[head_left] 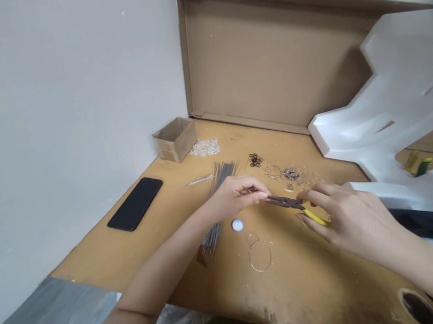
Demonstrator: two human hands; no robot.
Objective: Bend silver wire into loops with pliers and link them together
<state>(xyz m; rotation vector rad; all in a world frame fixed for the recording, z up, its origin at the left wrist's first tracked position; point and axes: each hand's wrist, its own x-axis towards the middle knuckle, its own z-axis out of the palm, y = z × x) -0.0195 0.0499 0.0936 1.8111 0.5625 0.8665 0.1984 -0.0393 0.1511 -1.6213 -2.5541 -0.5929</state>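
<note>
Right hand point(352, 222) grips pliers point(286, 202); left hand point(233, 197) at tip

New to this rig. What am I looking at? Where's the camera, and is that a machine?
No machine: those are a person's bare hands, seen in a single picture from a camera worn on the head, looking forward and down. The right hand holds yellow-handled pliers, their tips at the fingers of the left hand, which pinch something too small to make out. On the tan desk lie a phone, a small cardboard box, clear beads, black rings, thin grey rods and a wire loop.
</note>
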